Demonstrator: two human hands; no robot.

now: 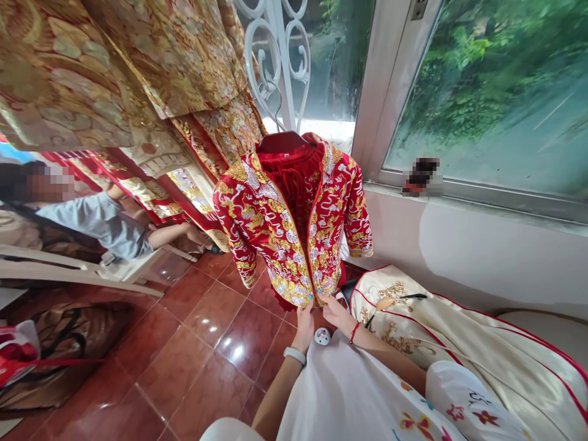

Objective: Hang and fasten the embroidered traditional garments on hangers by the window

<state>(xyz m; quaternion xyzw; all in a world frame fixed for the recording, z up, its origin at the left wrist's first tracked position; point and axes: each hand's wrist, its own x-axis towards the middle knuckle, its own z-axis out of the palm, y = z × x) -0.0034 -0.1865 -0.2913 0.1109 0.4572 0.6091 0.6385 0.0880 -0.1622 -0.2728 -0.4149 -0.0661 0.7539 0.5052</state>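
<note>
Where the two front edges of the red silk jacket embroidered in gold and silver (pixel 294 226) meet at the hem, just below frame centre, they are pinched by the left hand (pixel 304 323) and the right hand (pixel 334 311), each closed on its edge. Fastening or aligning the front seems to be in hand; steady tension on both edges would be called for next. The jacket is hung on a dark red hanger (pixel 285 141) from a white scrolled window grille (pixel 275 55). A cream embroidered garment (pixel 459 331) is spread at lower right. Another person in a grey shirt (pixel 105 223) is seated at left, well apart.
</note>
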